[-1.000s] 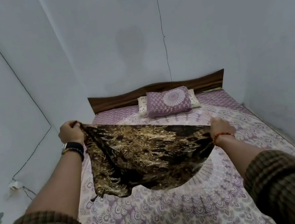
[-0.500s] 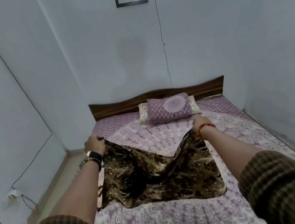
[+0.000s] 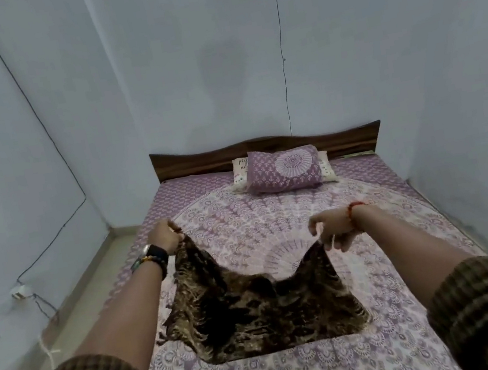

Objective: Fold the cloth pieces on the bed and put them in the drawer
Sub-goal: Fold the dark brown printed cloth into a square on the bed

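Observation:
A dark brown and gold patterned cloth (image 3: 258,315) lies on the near half of the bed (image 3: 274,221), its lower edge flat on the purple printed sheet. Its two far corners are lifted. My left hand (image 3: 165,235) pinches the left corner, raised above the bed's left side. My right hand (image 3: 332,229) pinches the right corner, wrist bent, fingers pointing down. The cloth sags in a dip between my two hands. No drawer is in view.
A purple pillow (image 3: 285,171) lies on a white pillow against the wooden headboard (image 3: 265,147). Pale walls close in on the left, back and right. A strip of floor (image 3: 73,310) runs along the bed's left side, with a cable and plug (image 3: 21,291).
The cloth, held up spread in the air a second ago, has come down onto the bed. Both hands lowered and drew its far corners back toward me; my right hand has bent downward.

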